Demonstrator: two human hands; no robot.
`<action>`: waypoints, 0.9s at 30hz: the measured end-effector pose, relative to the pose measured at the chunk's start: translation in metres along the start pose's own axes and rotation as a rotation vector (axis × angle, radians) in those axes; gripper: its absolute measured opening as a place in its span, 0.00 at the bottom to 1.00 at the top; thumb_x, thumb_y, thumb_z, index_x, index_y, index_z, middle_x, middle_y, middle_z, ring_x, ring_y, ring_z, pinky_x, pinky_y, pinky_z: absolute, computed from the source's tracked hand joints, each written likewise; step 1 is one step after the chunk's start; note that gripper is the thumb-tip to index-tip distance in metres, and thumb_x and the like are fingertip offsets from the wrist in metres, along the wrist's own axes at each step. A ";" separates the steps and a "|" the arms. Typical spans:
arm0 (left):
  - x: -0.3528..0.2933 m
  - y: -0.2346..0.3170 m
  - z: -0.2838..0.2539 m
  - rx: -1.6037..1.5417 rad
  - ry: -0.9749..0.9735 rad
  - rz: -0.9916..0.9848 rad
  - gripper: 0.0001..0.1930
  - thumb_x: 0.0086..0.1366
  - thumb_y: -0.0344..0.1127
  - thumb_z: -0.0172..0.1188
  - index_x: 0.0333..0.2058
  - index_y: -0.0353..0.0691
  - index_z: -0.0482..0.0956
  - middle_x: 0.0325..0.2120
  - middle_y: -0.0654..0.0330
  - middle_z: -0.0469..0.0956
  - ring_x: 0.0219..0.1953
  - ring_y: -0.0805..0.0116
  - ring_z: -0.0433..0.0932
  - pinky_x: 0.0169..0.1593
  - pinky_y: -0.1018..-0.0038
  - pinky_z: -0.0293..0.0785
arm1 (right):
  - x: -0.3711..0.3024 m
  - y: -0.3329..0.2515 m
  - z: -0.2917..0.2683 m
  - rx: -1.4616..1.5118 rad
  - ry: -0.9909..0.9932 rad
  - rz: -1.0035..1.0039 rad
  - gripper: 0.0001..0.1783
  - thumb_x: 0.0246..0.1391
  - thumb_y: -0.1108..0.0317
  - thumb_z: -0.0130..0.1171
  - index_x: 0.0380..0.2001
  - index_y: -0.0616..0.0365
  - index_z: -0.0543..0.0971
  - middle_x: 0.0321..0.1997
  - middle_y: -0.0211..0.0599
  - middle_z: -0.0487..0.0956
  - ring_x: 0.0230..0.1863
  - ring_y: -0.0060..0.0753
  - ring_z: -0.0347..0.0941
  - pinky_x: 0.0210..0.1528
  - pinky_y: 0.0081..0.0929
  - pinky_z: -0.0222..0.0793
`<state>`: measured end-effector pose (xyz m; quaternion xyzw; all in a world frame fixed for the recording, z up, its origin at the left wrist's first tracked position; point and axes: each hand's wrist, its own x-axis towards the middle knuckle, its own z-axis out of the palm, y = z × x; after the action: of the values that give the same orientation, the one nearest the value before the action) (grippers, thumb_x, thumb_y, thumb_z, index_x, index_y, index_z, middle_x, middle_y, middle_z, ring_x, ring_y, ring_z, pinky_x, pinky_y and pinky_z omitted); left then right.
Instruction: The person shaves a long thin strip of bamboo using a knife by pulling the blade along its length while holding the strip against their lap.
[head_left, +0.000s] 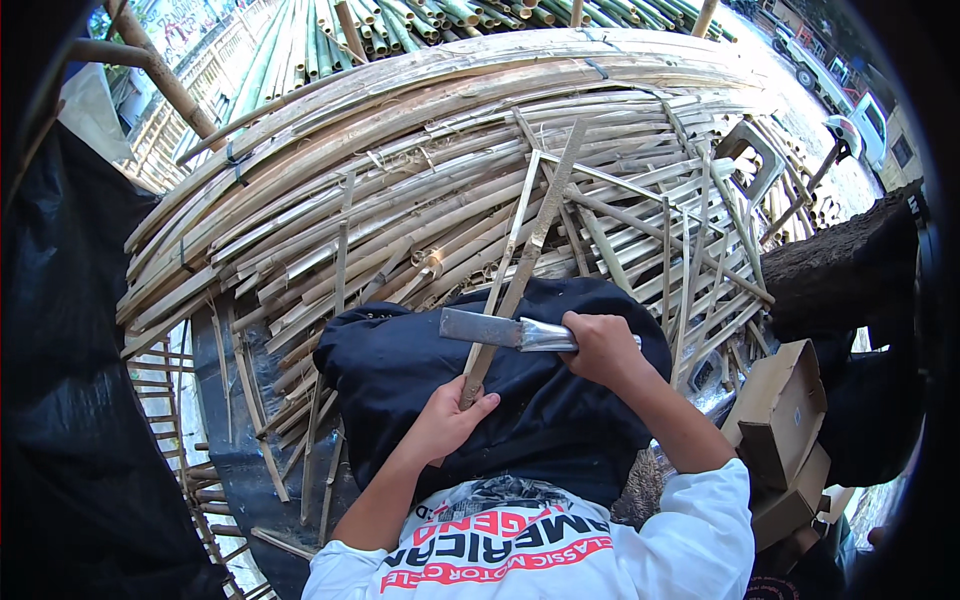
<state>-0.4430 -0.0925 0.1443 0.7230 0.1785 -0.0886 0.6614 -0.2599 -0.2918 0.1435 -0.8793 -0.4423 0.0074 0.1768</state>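
My left hand [447, 418] is closed around the near end of a long bamboo strip [532, 250], which slants up and away to the right over my lap. My right hand [603, 345] grips a short, broad-bladed knife [484, 327] by its silver-wrapped handle [546, 336]. The blade points left and crosses the strip a little above my left hand. Whether its edge touches the bamboo, I cannot tell. Dark cloth [390, 375] covers my lap beneath both hands.
A large heap of split bamboo strips [400, 210] spreads ahead, with tied bundles along its far side. Green bamboo poles [420, 22] are stacked behind it. Cardboard boxes [785, 420] stand at my right, near a dark log [840, 270]. A black sheet [80, 350] hangs at the left.
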 end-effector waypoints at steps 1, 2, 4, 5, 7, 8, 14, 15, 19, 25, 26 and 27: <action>0.000 0.002 0.000 0.052 0.007 0.013 0.15 0.66 0.43 0.59 0.29 0.37 0.69 0.19 0.68 0.64 0.23 0.79 0.61 0.27 0.77 0.61 | 0.001 0.000 0.000 -0.008 -0.016 -0.032 0.13 0.39 0.65 0.66 0.26 0.55 0.72 0.22 0.41 0.77 0.28 0.49 0.77 0.31 0.41 0.72; -0.001 0.004 0.002 0.054 0.011 0.015 0.15 0.66 0.43 0.59 0.29 0.37 0.69 0.19 0.68 0.64 0.23 0.79 0.61 0.27 0.77 0.61 | 0.002 -0.002 -0.002 -0.013 -0.017 -0.075 0.13 0.36 0.66 0.66 0.24 0.55 0.72 0.22 0.41 0.77 0.27 0.49 0.77 0.30 0.41 0.72; -0.003 0.009 0.007 0.075 0.058 0.138 0.15 0.67 0.42 0.58 0.32 0.34 0.71 0.19 0.67 0.65 0.23 0.78 0.61 0.28 0.77 0.62 | 0.011 0.019 -0.011 -0.082 -0.013 -0.087 0.13 0.35 0.66 0.66 0.22 0.56 0.72 0.22 0.41 0.77 0.28 0.48 0.78 0.31 0.40 0.74; -0.001 0.002 0.008 0.062 0.036 0.120 0.15 0.67 0.42 0.58 0.32 0.34 0.71 0.19 0.67 0.65 0.23 0.78 0.61 0.28 0.77 0.62 | 0.017 0.055 -0.005 -0.155 0.108 0.077 0.11 0.39 0.64 0.65 0.22 0.56 0.73 0.22 0.42 0.78 0.28 0.49 0.78 0.31 0.42 0.74; 0.002 0.005 -0.001 0.018 0.006 -0.086 0.15 0.68 0.42 0.57 0.34 0.32 0.72 0.20 0.68 0.66 0.23 0.79 0.61 0.28 0.77 0.62 | 0.041 0.081 -0.031 -0.256 0.183 0.492 0.13 0.45 0.59 0.63 0.27 0.57 0.76 0.24 0.47 0.80 0.30 0.50 0.79 0.35 0.46 0.74; 0.000 -0.002 0.001 0.002 -0.020 -0.008 0.15 0.68 0.42 0.56 0.34 0.33 0.73 0.20 0.69 0.65 0.23 0.80 0.61 0.27 0.77 0.62 | 0.034 0.082 -0.037 -0.266 0.182 0.435 0.12 0.45 0.60 0.63 0.27 0.57 0.76 0.24 0.47 0.80 0.30 0.51 0.79 0.35 0.46 0.74; 0.007 0.022 0.008 -0.010 -0.005 -0.037 0.17 0.66 0.44 0.60 0.27 0.38 0.68 0.19 0.69 0.64 0.22 0.79 0.61 0.26 0.77 0.61 | 0.027 0.022 -0.025 -0.170 0.028 0.130 0.11 0.41 0.63 0.62 0.23 0.57 0.74 0.21 0.48 0.79 0.29 0.53 0.78 0.34 0.46 0.74; 0.004 0.024 0.009 0.076 -0.006 0.037 0.18 0.65 0.44 0.61 0.26 0.39 0.66 0.18 0.68 0.64 0.22 0.78 0.61 0.26 0.76 0.61 | 0.033 0.040 -0.021 -0.184 0.086 0.136 0.11 0.41 0.62 0.62 0.22 0.57 0.74 0.21 0.49 0.79 0.29 0.53 0.78 0.34 0.46 0.74; 0.002 0.021 0.003 0.086 0.007 -0.055 0.19 0.63 0.44 0.63 0.25 0.40 0.64 0.17 0.67 0.63 0.22 0.77 0.60 0.25 0.76 0.60 | 0.045 0.049 -0.047 -0.194 0.200 0.385 0.07 0.46 0.64 0.59 0.24 0.56 0.77 0.23 0.52 0.78 0.31 0.57 0.77 0.36 0.48 0.73; 0.008 0.035 0.006 -0.067 -0.077 -0.036 0.19 0.59 0.41 0.67 0.25 0.43 0.63 0.17 0.71 0.63 0.20 0.81 0.60 0.23 0.79 0.59 | 0.044 0.059 -0.044 -0.230 0.147 0.236 0.06 0.42 0.65 0.60 0.23 0.56 0.76 0.21 0.49 0.77 0.29 0.56 0.77 0.34 0.48 0.73; 0.011 0.029 0.010 -0.124 -0.098 -0.077 0.19 0.59 0.40 0.68 0.25 0.44 0.63 0.17 0.71 0.63 0.19 0.83 0.61 0.22 0.80 0.59 | 0.036 0.054 -0.038 -0.210 0.160 0.225 0.08 0.40 0.66 0.61 0.22 0.57 0.75 0.19 0.48 0.77 0.27 0.56 0.76 0.32 0.47 0.73; 0.012 0.026 0.011 -0.135 -0.082 -0.066 0.19 0.59 0.40 0.68 0.25 0.44 0.63 0.17 0.71 0.63 0.19 0.83 0.61 0.22 0.80 0.59 | 0.028 0.039 -0.031 -0.198 0.125 0.158 0.09 0.37 0.67 0.61 0.25 0.57 0.76 0.20 0.46 0.77 0.27 0.51 0.77 0.30 0.45 0.73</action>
<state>-0.4211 -0.1028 0.1628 0.6663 0.1808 -0.1275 0.7121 -0.2075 -0.3007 0.1646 -0.9232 -0.3585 -0.0773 0.1151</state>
